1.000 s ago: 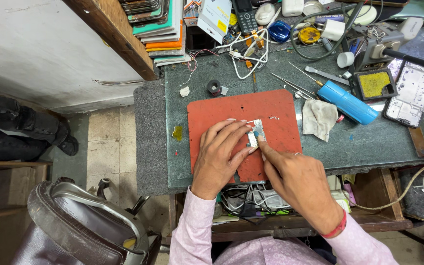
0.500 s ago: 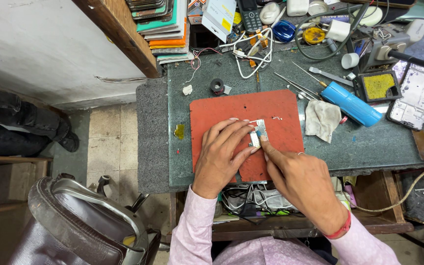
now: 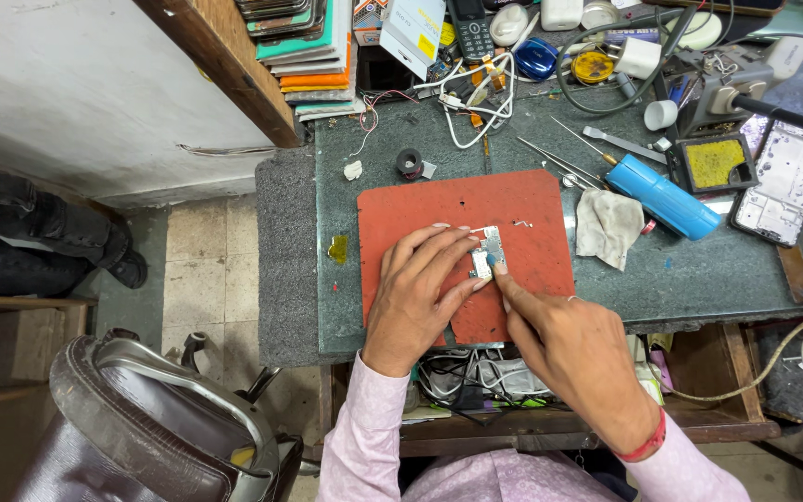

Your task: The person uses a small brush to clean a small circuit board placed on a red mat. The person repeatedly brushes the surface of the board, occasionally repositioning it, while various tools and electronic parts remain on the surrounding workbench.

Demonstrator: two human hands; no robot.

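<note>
**Pinning a small board on the red mat**

Pressing down from both sides, the two hands met over a small board [image 3: 487,255] that lay flat near the middle of a red mat [image 3: 401,214]. The left hand [image 3: 417,296] was spread flat on the mat, its fingers reaching right so that the fingertips [image 3: 469,244] touched the board's left edge and held it down; nothing was grasped in the palm. The right hand [image 3: 576,346] came in from below and to the right, mostly curled, with its forefinger stretched out and its tip resting on the board's lower right corner. Whether that finger also pinched a tool could not be told. The board thus sat just beyond both sets of fingertips, between the hands, toward the far side of them.

The mat lay on a grey-green bench [image 3: 699,279]. A crumpled cloth [image 3: 609,223] lay just right of the mat, and a blue tube [image 3: 664,196] slanted beside it. Thin metal probes [image 3: 559,167] lay near the mat's upper right corner. A dark ring [image 3: 408,164] sat above the mat's left corner. White cables [image 3: 472,102] were tangled farther back. A stack of books [image 3: 313,56] stood at the rear left, and a bag [image 3: 141,418] rested on the floor below.
</note>
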